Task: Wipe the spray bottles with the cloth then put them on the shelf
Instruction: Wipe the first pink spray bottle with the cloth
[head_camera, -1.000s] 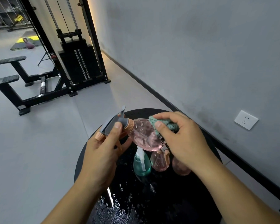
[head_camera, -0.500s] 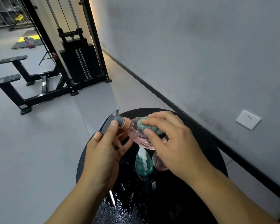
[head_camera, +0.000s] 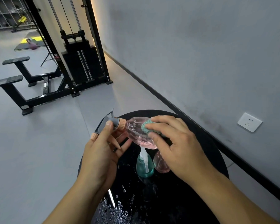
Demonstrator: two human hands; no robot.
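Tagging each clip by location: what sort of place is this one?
Most likely a gym. A cable machine with a weight stack stands by the wall, a black padded bench sits on the grey floor, and a kettlebell rests on a mat farther back.

From here I see only a teal corner of the cloth (head_camera: 146, 126); my right hand (head_camera: 176, 149) covers the rest, along with the far end of the pink spray bottle (head_camera: 137, 135). A second pink bottle (head_camera: 159, 164) shows only partly (top hidden). The round black table (head_camera: 213, 156) runs off the bottom edge.
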